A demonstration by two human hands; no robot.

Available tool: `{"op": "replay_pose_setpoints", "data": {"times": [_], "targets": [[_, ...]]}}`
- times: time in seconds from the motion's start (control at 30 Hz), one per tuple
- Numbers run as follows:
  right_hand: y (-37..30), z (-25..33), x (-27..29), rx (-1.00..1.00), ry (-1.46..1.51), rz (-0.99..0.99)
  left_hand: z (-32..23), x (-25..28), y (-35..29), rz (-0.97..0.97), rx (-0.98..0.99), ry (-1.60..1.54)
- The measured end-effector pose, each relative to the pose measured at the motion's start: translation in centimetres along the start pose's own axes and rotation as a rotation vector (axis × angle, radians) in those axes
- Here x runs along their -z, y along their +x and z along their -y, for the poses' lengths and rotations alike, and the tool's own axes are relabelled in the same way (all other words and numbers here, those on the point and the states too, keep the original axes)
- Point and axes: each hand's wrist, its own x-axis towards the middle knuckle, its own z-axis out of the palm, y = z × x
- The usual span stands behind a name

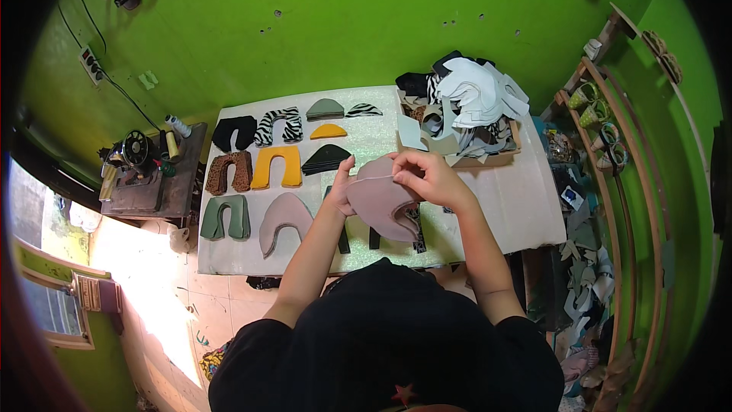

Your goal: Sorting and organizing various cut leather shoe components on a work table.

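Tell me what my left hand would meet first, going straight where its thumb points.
Probably the zebra half-moon piece, though your left hand seems raised and might pass above it.

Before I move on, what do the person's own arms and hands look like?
The left hand and right hand are both bare, with no glove, and I see no watch or bracelet. The forearms are uncovered too. Short black sleeves end above the elbows, part of a black T-shirt with a small reddish star low in view.
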Motion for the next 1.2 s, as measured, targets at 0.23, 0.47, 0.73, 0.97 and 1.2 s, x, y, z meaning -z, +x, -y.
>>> {"op": "replay_pose_setpoints", "data": {"times": [0.23, 0.47, 0.73, 0.97, 1.2], "targets": [[0.0, -1.4, 0.4, -0.096, 0.083, -0.074, 0.0, -0.7, 0.1, 0.062, -0.007, 0.026], [0.1, -2.6, 0.0, -0.095, 0.170, -0.155, 0.3, -0.4, 0.3, 0.080, -0.045, 0.027], [-0.1, -0.8, 0.1, -0.079, 0.273, -0.110, 0.6, 0.6, 0.5, 0.089, -0.042, -0.026], [-0.2, -1.2, 0.2, -0.111, 0.183, -0.130, 1.0, 1.3, 0.3, -0.012, -0.068, -0.057], [-0.6, -1.4, -0.3, -0.097, 0.136, -0.158, 1.0, 1.0, -0.1, 0.121, -0.040, -0.092]]}}
